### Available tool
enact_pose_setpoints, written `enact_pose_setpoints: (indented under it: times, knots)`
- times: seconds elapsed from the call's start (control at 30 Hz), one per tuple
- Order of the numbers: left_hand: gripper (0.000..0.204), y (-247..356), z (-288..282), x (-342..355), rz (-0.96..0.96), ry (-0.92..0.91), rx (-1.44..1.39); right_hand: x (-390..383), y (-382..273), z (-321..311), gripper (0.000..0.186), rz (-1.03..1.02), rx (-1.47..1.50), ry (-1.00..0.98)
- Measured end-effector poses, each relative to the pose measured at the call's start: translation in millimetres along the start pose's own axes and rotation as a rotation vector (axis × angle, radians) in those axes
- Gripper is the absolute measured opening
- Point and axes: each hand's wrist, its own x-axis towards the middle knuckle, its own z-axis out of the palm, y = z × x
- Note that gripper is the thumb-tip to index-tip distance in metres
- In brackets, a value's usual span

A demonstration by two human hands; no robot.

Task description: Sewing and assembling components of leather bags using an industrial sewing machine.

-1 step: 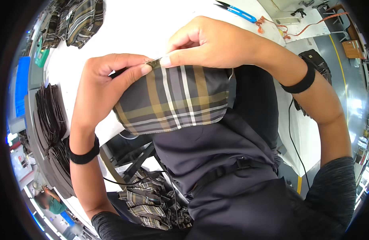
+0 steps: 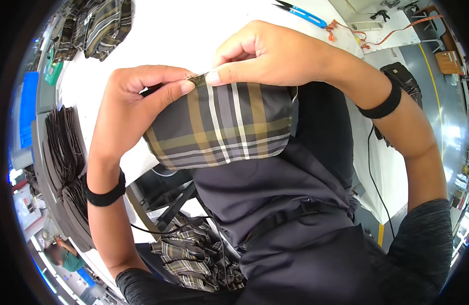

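A plaid fabric piece [image 2: 224, 124] in dark grey, olive and white hangs from both my hands at the table's near edge. My left hand [image 2: 143, 96] pinches its top edge between thumb and forefinger. Close beside it, my right hand [image 2: 270, 56] pinches the same edge, thumb on the near side. Between the two thumbs a short stretch of the edge shows, with frayed threads. The lower part of the cloth hangs over my lap, its bottom edge curving at the corners. Whatever lies behind the cloth is hidden.
Blue thread snips [image 2: 303, 15] lie at the far right of the white table [image 2: 168, 30], near an orange cord [image 2: 364, 44]. Plaid pieces [image 2: 107, 30] lie at the far left. Dark folded cloth [image 2: 64, 147] is stacked at left. More plaid cloth [image 2: 188, 254] sits below. A person [image 2: 69, 259] is lower left.
Both hands keep their pinch on the fabric piece. The cloth has shifted very slightly, and a little more of its frayed top edge shows between the thumbs.
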Motion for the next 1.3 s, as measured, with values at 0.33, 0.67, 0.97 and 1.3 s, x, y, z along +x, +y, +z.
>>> enact_pose_setpoints:
  times: [0.33, 0.67, 0.97, 1.3]
  knots:
    - [0.017, 1, -27, 29, -0.153, 0.003, 0.046, -13, -6, 3, 0.016, -0.204, -0.203, 0.340]
    - [0.017, 41, -71, 113, 0.004, -0.056, 0.125, -3, -26, -29, 0.022, -0.008, 0.643, 0.520]
    - [0.037, 45, -74, 136, 0.029, 0.160, 0.121, 8, -25, -36, 0.022, 0.000, 0.930, 0.560]
    - [0.027, 33, -81, 148, 0.076, 0.011, 0.234, 13, -19, -28, 0.024, -0.054, 0.823, 0.614]
